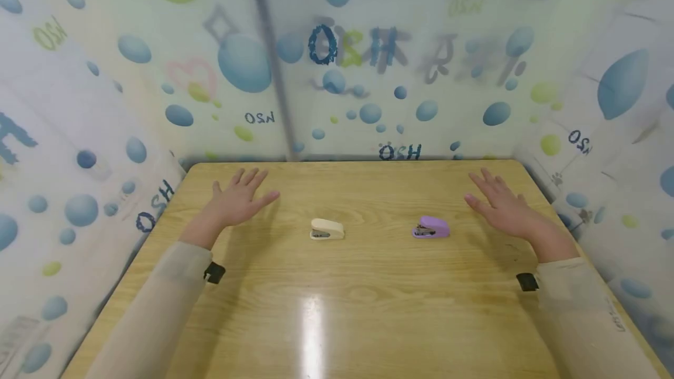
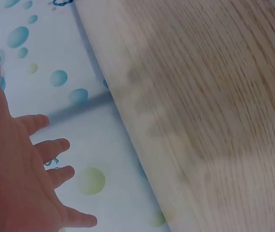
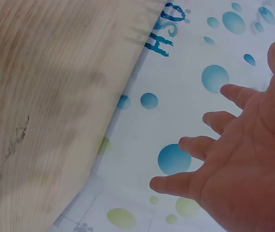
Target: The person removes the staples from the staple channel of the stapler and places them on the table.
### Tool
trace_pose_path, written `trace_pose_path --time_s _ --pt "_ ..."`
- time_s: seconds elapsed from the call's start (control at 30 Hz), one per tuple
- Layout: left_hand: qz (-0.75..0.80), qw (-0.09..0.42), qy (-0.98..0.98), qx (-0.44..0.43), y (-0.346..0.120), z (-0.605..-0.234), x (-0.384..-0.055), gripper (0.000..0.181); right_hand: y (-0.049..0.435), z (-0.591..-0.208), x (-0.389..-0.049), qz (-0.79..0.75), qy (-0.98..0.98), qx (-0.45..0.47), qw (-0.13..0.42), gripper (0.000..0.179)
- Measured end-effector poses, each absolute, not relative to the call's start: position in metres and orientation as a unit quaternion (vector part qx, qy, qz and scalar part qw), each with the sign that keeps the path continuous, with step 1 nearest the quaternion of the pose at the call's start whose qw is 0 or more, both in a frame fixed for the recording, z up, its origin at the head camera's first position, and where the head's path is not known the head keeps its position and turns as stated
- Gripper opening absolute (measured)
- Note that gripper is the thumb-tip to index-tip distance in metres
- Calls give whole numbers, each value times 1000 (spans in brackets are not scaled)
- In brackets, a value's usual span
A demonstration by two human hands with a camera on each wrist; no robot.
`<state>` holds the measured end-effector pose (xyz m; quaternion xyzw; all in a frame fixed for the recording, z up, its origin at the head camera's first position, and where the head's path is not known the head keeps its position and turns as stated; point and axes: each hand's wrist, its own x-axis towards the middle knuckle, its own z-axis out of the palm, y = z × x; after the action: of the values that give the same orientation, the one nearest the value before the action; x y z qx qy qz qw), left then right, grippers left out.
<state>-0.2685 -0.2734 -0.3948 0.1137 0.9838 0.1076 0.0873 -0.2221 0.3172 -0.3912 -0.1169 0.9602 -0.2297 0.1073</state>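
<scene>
1. L hand (image 1: 237, 202) was held mid-left of head view, above wood table (image 1: 389, 314), fingers spread, nothing grasped
2. R hand (image 1: 505, 210) was held mid-right of frame, also above table, fingers likewise splayed & released
3. Cream stapler (image 1: 333, 229) was seen approx. centre of frame, nearer L hand than R, untouched
4. Purple stapler (image 1: 438, 227) was seen right of centre, nearer R hand, untouched
5. Table was backed by pale sheeting (image 1: 468, 142) w/ blue & green spots, upper half of frame
</scene>
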Motion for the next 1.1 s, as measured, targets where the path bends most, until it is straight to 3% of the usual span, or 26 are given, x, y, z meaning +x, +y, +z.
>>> trace_pose_path --time_s 0.5,0.77,0.9,1.1 --pt "121 81 980 133 -255 -374 -267 97 311 -374 -226 -211 964 -118 111 81" --pt "163 100 961 200 -182 -366 -272 102 290 -361 -229 -202 957 -154 142 83" --pt "191 115 949 222 -138 -378 -271 95 275 -368 -230 -197 947 -186 172 82" --pt "270 149 920 242 -75 -411 -267 78 254 -384 -233 -228 933 -207 188 66"
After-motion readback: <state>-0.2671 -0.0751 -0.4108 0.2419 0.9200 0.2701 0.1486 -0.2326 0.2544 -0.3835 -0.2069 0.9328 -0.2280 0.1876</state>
